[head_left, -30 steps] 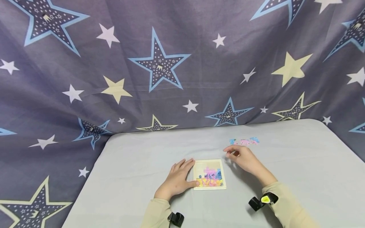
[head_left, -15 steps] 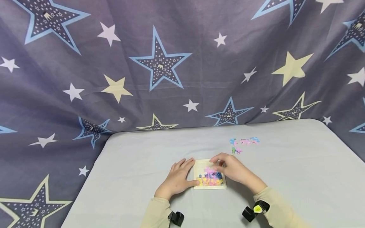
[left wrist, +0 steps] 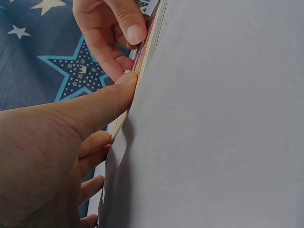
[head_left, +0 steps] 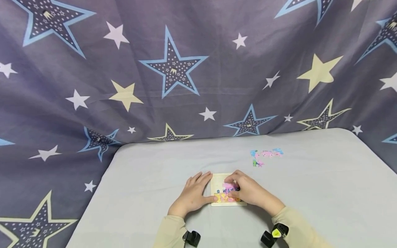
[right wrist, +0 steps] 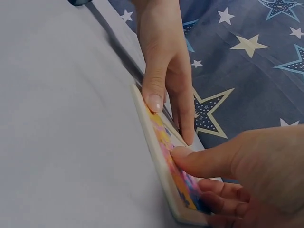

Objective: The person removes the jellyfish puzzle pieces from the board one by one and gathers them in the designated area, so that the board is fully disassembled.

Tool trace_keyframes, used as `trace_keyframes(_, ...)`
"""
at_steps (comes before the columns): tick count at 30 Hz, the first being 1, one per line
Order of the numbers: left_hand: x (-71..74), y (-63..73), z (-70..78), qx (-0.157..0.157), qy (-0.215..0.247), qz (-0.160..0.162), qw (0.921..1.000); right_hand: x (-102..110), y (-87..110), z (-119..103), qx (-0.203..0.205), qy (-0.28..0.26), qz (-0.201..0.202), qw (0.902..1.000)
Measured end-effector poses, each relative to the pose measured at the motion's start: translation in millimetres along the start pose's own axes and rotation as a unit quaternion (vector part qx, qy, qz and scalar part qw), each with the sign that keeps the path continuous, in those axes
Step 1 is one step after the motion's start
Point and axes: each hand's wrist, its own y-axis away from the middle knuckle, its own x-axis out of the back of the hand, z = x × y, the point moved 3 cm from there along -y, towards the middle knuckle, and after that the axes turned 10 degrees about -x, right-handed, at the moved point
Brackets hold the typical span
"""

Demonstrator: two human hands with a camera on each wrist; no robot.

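Observation:
A square wooden jigsaw tray (head_left: 221,204) lies on the cloth-covered table, partly filled with yellow, pink and blue puzzle pieces (head_left: 221,197). My left hand (head_left: 193,194) is spread along its left side, thumb pressing the lower left corner and straight fingers reaching the upper left corner. My right hand (head_left: 250,188) bends over the tray's right half, thumb and curled fingers on a pink puzzle piece (head_left: 229,185). In the right wrist view, the right thumb (right wrist: 190,159) touches the coloured pieces, with the fingertips beside blue ones. The right hand hides the tray's right edge.
Behind the tray to the right, several loose puzzle pieces lie on the table: a pink and blue row (head_left: 267,153) and a green and pink piece (head_left: 258,163) in front. A star-patterned curtain (head_left: 217,79) hangs along the far table edge.
My right hand has come from beside the loose pieces leftward and nearer, onto the tray's right half, uncovering the green and pink piece. My left hand has stayed at the tray.

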Motion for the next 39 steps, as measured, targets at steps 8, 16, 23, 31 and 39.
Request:
trace_keyframes(8,1.8,1.3,1.3,0.001,0.001,0.000,1.0000,-0.9,0.2,-2.1,0.001,0.011,0.011,0.9999)
trace_keyframes(16,1.8,-1.1,2.0,-0.005,-0.002,0.001,1.0000,-0.9,-0.1,-1.5,0.006,0.015,0.023,0.9996)
trace_keyframes(23,0.9,-1.6,1.8,0.000,-0.001,-0.001,1.0000,-2.3,0.0,0.1,-0.004,0.010,0.029,0.9995)
trace_keyframes(31,-0.3,-1.4,0.7,0.000,-0.001,0.000,1.0000,-2.4,1.1,0.8,0.002,0.001,0.038,0.9993)
trace_keyframes(39,-0.2,-0.2,0.6,0.002,-0.002,-0.001,1.0000,-1.1,1.4,-0.7,-0.007,-0.001,0.045,0.9990)
